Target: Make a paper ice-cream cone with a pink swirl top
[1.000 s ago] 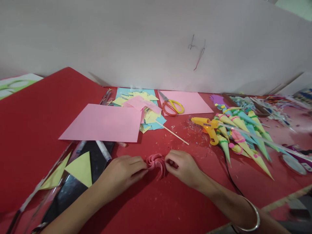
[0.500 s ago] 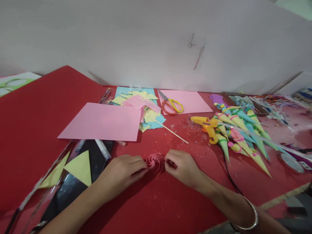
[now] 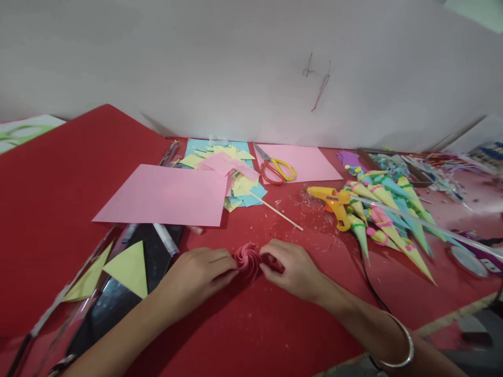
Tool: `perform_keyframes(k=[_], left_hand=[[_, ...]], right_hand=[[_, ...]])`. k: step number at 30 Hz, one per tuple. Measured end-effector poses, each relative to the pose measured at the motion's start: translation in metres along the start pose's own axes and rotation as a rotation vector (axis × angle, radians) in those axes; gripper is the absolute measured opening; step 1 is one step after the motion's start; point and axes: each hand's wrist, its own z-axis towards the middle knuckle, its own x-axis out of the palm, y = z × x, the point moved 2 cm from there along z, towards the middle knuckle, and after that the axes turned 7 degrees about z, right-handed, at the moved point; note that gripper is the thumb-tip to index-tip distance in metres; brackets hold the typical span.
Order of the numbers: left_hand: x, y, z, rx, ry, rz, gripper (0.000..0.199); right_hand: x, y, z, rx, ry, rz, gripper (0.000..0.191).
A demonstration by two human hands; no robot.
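A small pink paper rosette with curled, swirling folds stands on the red table between my hands. My left hand has its fingers together and closed on the rosette's left edge. From the other side, my right hand bends its thumb and forefinger around the right edge, the tips close together. The rosette's underside is hidden. Beyond it lies a thin wooden stick, and to the right a yellow glue gun with a long clear glue stick in its back.
Orange-and-yellow-handled scissors lie on a pink sheet by the wall. Paper scraps and another pink sheet are at left. Several paper cones are heaped at right. The glue gun's black cable passes near my right forearm.
My right hand has shifted slightly left against the rosette, its thumb and forefinger now more parted behind the tips. The rosette has turned or squeezed a little leftward. My left hand is nearly unmoved.
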Motion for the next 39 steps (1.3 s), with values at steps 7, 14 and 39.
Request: perform_keyframes(k=[7, 14, 39], left_hand=[[-0.001, -0.002, 0.000, 0.039, -0.021, 0.048, 0.040], [0.001, -0.002, -0.001, 0.091, -0.087, 0.144, 0.039], [-0.008, -0.020, -0.001, 0.168, -0.215, 0.318, 0.037]], right_hand=[[0.005, 0.002, 0.001, 0.046, -0.041, 0.197, 0.010], [0.009, 0.004, 0.001, 0.008, -0.075, 0.197, 0.011], [0.007, 0.010, -0.003, -0.200, -0.045, -0.048, 0.011]])
